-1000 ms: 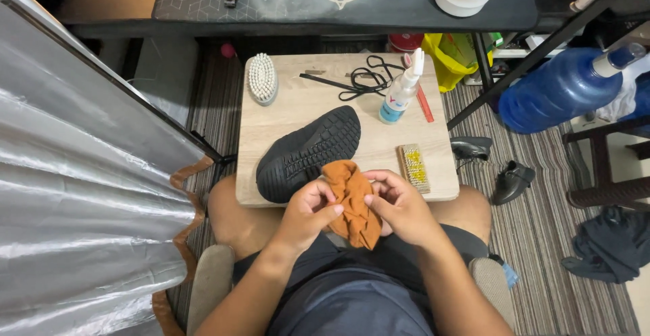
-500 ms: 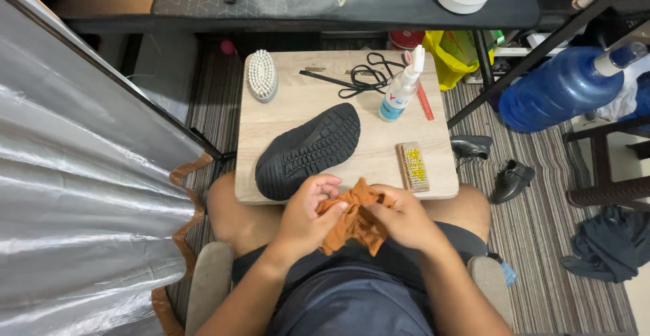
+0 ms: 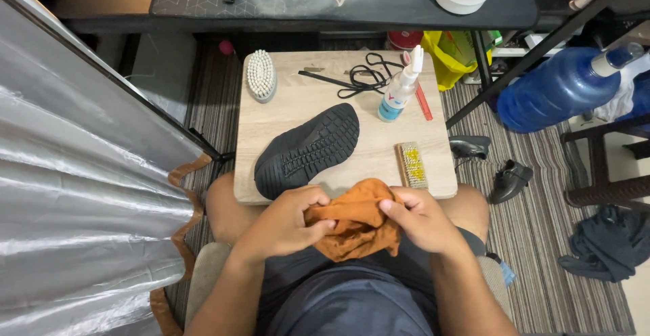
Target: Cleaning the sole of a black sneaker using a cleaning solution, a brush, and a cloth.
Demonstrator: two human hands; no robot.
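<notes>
A crumpled rust-orange cloth (image 3: pixel 355 219) sits bunched between your two hands, held over your lap just at the near edge of a small pale wooden table (image 3: pixel 284 116). Your left hand (image 3: pixel 288 221) grips the cloth's left side with the fingers curled in and the thumb pressed across the folds. Your right hand (image 3: pixel 420 217) clasps the right side, its fingers bent over the top of the cloth and the knuckles turned upward. Both forearms come in from the bottom of the view and angle towards each other, so the hands meet at the cloth.

Just beyond your left hand, a black shoe (image 3: pixel 308 150) lies on the table with its ridged rubber sole facing up, toe pointing towards the far right. To the right of the shoe, near the table's front right corner, lies a small wooden brush with yellowish bristles (image 3: pixel 412 164). Further back stands a white spray bottle with a blue label (image 3: pixel 399 89), with a thin red stick (image 3: pixel 423 102) just beside it. A tangle of black laces (image 3: pixel 359 79) lies at the far edge, and an oval white-bristled brush (image 3: pixel 260 75) rests at the far left corner.

To your left hangs a crinkled silver sheet (image 3: pixel 81 194). To your right, on a striped rug (image 3: pixel 542 194), lie a large blue water jug (image 3: pixel 558 89) and a small black shoe (image 3: pixel 511 177).
</notes>
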